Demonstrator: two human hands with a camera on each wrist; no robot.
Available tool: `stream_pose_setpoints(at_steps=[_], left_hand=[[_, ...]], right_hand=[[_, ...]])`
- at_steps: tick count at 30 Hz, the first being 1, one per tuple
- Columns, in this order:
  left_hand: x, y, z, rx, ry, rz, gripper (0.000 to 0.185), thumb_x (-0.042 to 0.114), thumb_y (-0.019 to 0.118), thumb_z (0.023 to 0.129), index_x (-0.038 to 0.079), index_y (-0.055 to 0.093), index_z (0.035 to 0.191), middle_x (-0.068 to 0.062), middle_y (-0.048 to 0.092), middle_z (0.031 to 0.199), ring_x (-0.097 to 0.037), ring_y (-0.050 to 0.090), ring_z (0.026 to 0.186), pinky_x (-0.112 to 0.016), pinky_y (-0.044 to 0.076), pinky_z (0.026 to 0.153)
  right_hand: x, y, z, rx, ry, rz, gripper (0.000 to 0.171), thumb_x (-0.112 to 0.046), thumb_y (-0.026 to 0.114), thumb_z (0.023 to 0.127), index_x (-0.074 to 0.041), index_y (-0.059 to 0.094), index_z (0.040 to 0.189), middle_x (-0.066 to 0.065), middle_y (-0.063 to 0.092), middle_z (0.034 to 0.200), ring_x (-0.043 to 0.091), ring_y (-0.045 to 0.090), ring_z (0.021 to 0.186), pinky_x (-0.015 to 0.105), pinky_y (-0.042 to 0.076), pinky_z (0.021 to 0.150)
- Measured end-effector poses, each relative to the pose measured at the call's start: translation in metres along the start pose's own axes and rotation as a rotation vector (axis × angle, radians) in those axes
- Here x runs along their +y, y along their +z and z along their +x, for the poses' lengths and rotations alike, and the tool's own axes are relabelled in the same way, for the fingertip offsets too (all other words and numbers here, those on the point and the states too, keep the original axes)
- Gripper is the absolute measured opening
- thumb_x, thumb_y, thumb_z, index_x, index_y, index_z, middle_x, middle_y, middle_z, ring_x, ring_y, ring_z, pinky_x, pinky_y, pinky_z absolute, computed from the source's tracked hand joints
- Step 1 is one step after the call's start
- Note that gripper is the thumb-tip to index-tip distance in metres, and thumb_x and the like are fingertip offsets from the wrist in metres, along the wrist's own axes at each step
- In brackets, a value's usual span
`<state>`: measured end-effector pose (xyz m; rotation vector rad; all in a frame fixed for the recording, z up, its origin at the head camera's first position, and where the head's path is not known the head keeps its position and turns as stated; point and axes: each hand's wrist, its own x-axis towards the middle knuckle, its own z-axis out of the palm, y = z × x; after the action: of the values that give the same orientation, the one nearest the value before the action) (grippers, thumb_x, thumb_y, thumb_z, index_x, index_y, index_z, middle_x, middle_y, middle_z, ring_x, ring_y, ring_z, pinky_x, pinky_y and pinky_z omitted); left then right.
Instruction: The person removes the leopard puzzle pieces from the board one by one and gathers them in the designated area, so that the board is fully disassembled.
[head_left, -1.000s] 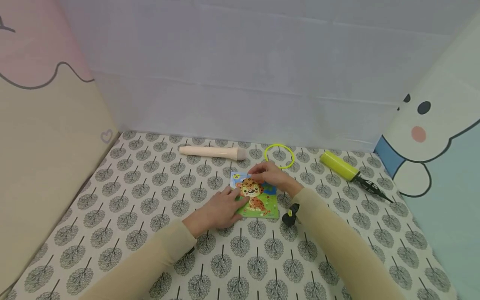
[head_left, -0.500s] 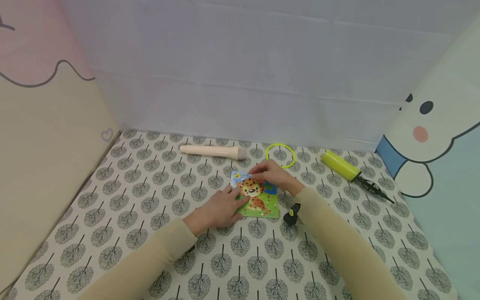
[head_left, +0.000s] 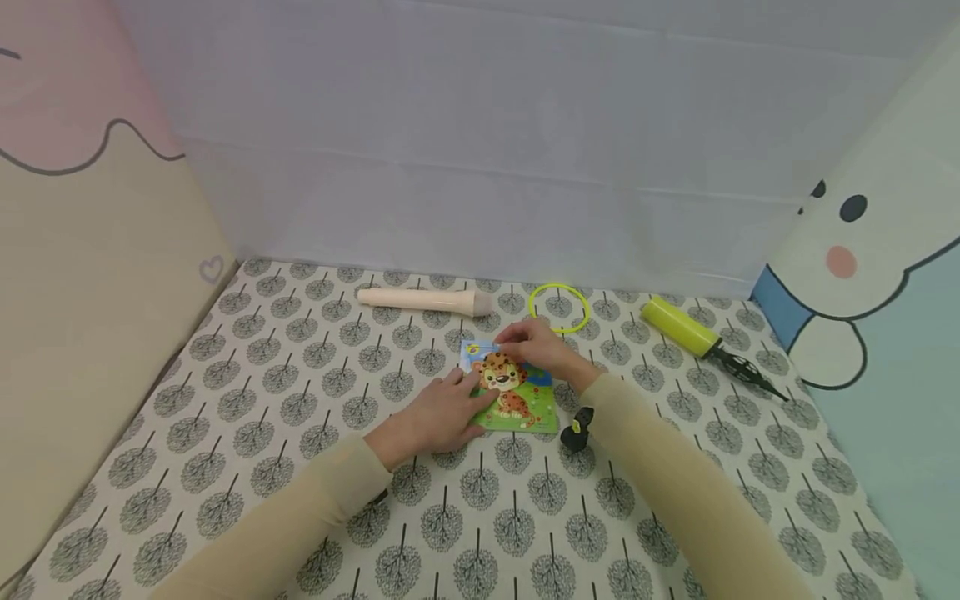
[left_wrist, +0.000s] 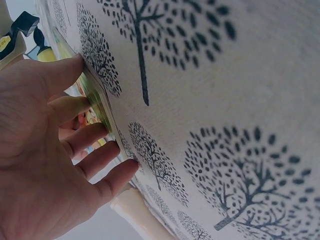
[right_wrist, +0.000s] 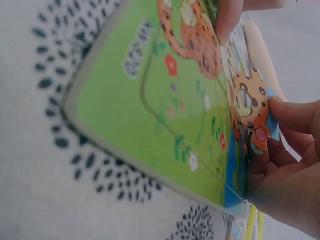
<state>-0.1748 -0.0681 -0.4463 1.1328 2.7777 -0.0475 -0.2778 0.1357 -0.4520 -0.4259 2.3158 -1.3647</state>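
A square jigsaw board [head_left: 536,421] with a cartoon leopard on green grass lies flat on the patterned cloth. My left hand [head_left: 435,417] is at its left side, fingers spread, with fingertips touching the board. In the left wrist view, the fingers of that hand [left_wrist: 45,150] look extended and hold nothing. At the board's upper right is my right hand [head_left: 543,346]. The right wrist view shows this hand [right_wrist: 295,170] pinching a puzzle piece [right_wrist: 252,102] with the leopard's face and ear, tilted up from the board; its lower edge is partly hidden.
Behind the board lies a long pale pink tube [head_left: 423,302] with a grey end. A yellow ring [head_left: 558,287] is to its right. Farther right rests a yellow hand pump [head_left: 678,327] with a black handle. Fabric walls stand at the back and sides.
Both hands stay in nearly the same places on the board. The whole head view shifts very slightly.
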Motion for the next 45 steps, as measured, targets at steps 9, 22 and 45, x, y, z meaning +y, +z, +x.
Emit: stream_pose_setpoints(at_steps=[9, 22, 45], left_hand=[[0.001, -0.001, 0.001, -0.01, 0.002, 0.001, 0.06, 0.047, 0.054, 0.095, 0.022, 0.04, 0.147, -0.01, 0.041, 0.134, -0.024, 0.042, 0.105, -0.04, 0.049, 0.076], [0.0, -0.006, 0.001, -0.004, 0.016, 0.001, 0.06, 0.045, 0.057, 0.093, 0.019, 0.043, 0.146, -0.009, 0.045, 0.126, -0.023, 0.043, 0.101, -0.037, 0.051, 0.072], [0.002, -0.006, 0.002, -0.033, -0.024, -0.013, 0.064, 0.051, 0.054, 0.093, 0.024, 0.038, 0.148, -0.014, 0.038, 0.14, -0.031, 0.041, 0.12, -0.045, 0.048, 0.086]], right_hand=[[-0.006, 0.003, -0.002, 0.04, 0.042, 0.003, 0.019, -0.008, 0.057, 0.096, 0.002, 0.068, 0.108, 0.011, 0.063, 0.092, 0.02, 0.052, 0.07, 0.033, 0.047, 0.062], [0.004, -0.004, -0.002, -0.052, -0.018, -0.016, 0.024, -0.018, 0.063, 0.094, 0.001, 0.068, 0.109, 0.011, 0.064, 0.099, 0.028, 0.06, 0.088, 0.043, 0.052, 0.077], [0.007, -0.012, -0.002, -0.12, -0.026, 0.033, 0.016, -0.018, 0.063, 0.094, -0.005, 0.071, 0.099, 0.01, 0.064, 0.093, 0.023, 0.056, 0.078, 0.035, 0.05, 0.069]])
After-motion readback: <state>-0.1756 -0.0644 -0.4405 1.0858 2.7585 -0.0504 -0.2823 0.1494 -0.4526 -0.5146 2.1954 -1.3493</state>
